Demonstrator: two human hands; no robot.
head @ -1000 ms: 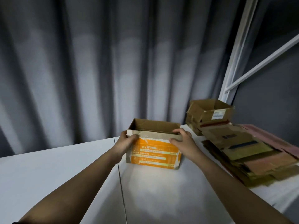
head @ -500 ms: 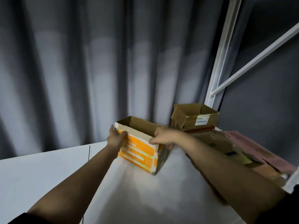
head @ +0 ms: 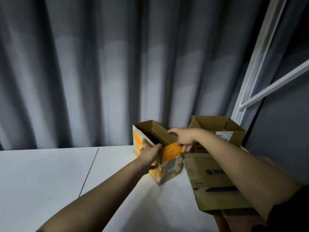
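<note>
Now gripping the box (head: 170,163) by its open rim, with left hand (head: 151,152) curled over the near wall and right hand (head: 184,137) clamped on the far corner. Upright on the table (head: 50,173), corner forward, just beside flat cardboard (head: 209,181) and near a brown box (head: 215,124). Probably mid-repositioning. Next: keep both grips firm, lift or swing clear of the cardboard.
</note>
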